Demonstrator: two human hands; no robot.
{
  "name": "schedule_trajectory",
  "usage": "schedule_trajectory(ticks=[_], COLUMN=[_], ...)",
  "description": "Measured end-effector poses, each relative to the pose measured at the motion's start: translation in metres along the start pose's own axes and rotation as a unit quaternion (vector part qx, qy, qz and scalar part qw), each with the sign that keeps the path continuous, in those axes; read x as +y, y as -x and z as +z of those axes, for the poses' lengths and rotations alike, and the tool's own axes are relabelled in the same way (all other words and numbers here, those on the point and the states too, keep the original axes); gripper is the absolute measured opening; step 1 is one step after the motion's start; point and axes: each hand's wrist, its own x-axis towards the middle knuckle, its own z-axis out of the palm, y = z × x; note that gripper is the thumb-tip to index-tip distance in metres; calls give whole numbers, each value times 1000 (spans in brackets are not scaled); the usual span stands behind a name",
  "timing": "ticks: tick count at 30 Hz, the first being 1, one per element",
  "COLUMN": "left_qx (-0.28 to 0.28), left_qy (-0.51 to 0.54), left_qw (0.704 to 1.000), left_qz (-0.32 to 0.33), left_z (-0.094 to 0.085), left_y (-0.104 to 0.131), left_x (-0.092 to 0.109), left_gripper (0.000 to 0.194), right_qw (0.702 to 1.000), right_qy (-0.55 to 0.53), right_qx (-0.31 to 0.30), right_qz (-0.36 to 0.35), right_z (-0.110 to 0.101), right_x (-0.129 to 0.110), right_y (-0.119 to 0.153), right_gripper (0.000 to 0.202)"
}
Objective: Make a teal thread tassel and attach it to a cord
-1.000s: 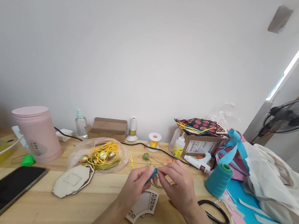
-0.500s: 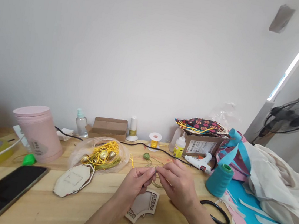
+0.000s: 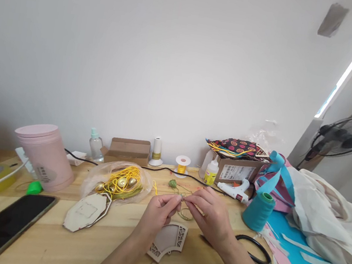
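My left hand [image 3: 161,212] and my right hand [image 3: 208,212] meet at the fingertips over the wooden table. Both pinch a thin green cord, whose small part between the fingers is too tiny to make out. A loop of the green cord [image 3: 186,215] hangs or lies just below the fingertips. Behind them rests a small green bundle of cord [image 3: 172,184]. Under my left wrist lies a fan-shaped wooden piece [image 3: 168,240] with cut-out lattice ends, partly covered by that hand.
Black-handled scissors [image 3: 259,250] lie right of my right wrist, near a teal thread cone [image 3: 258,212]. A glue gun [image 3: 235,190] and glue bottle [image 3: 211,172] stand behind. Leftward are a bag of gold bells [image 3: 122,182], octagonal pieces [image 3: 84,213], a phone [image 3: 0,225] and a pink tumbler [image 3: 44,158].
My fingertips have shifted slightly, with a small gap now showing between them. More of the green cord loop shows below.
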Motion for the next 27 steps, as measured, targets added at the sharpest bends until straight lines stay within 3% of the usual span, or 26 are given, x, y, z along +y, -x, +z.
schedule_trajectory(ticks=[20,27], left_qx=[-38,26], left_qy=[-83,-1], left_qw=[996,1000], left_qz=[22,1], left_z=[-3,0], left_y=[-3,-3], left_x=[-4,0], left_gripper=[37,36], right_qw=[998,999], right_qy=[-1,-18], right_qx=[-56,-39], right_qz=[-4,20], right_z=[-7,-3], right_x=[3,0], right_y=[-4,-2], right_gripper=[13,14])
